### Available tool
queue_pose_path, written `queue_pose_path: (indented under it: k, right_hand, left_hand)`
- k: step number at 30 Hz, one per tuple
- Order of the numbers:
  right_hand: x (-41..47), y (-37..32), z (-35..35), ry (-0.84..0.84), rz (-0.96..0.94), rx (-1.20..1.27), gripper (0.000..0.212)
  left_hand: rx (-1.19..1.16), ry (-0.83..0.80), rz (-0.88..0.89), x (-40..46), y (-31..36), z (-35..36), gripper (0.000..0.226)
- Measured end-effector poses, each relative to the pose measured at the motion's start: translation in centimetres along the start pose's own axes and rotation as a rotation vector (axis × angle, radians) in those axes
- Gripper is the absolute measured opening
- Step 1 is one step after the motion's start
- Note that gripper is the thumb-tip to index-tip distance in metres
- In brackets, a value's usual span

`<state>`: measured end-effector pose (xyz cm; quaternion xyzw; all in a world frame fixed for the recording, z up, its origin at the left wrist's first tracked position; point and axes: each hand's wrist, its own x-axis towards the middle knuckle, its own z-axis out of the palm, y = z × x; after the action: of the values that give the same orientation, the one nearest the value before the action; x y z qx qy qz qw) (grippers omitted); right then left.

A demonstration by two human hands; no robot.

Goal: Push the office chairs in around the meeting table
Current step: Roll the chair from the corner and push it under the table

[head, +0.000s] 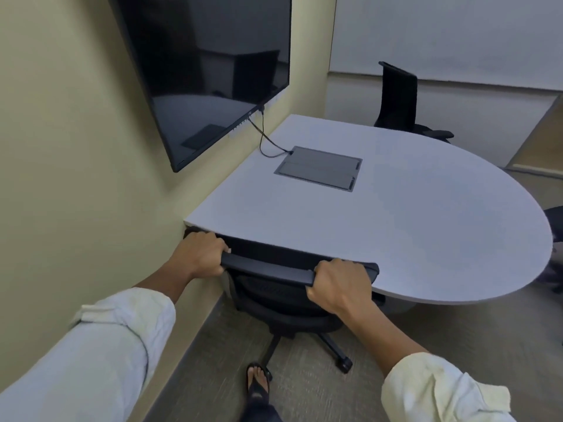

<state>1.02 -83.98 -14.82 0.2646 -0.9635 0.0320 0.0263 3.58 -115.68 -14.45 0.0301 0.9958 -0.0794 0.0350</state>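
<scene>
A black mesh office chair (274, 287) stands at the near edge of the grey half-round meeting table (411, 226), its seat partly under the tabletop. My left hand (201, 254) grips the left end of the chair's top bar. My right hand (338, 281) grips the right end of the same bar. A second black chair (399, 99) stands at the far side of the table, its back upright above the tabletop. Part of a third dark chair (556, 226) shows at the right edge of the table.
A large dark screen (207, 65) hangs on the cream wall (76, 147) to the left, close beside the chair. A cable runs from it to a grey hatch (320, 172) in the tabletop. My sandalled foot (257, 380) is on the carpet behind the chair's wheeled base.
</scene>
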Motion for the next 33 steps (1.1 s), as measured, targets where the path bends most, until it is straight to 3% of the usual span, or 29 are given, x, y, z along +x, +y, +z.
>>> queue_pose_path:
  k: [9,14,20,23,33]
  right_hand:
    - [-1.7,-1.4,0.3,-0.015,0.053,0.043,0.02]
    - [-2.8,-1.9,1.0,-0.012,0.072,0.053,0.02]
    - [-0.5,0.3,0.4,0.012,0.074,0.031,0.024]
    - [1.4,0.4,0.4,0.047,0.088,0.066,0.023]
    - [3.9,-0.9,0.8,0.077,0.089,0.079,0.036]
  left_hand:
    - [0.06,-0.013,0.056,-1.1,-0.5,1.2,0.023]
    - [0.02,-0.009,0.043,-2.0,-0.7,2.3,0.007]
    - [0.048,-0.027,0.023,1.3,0.5,0.5,0.013]
    - [0.047,-0.059,0.032,3.9,-0.5,-0.2,0.004]
    - [-0.002,-0.063,0.065,7.0,-3.8,0.2,0.016]
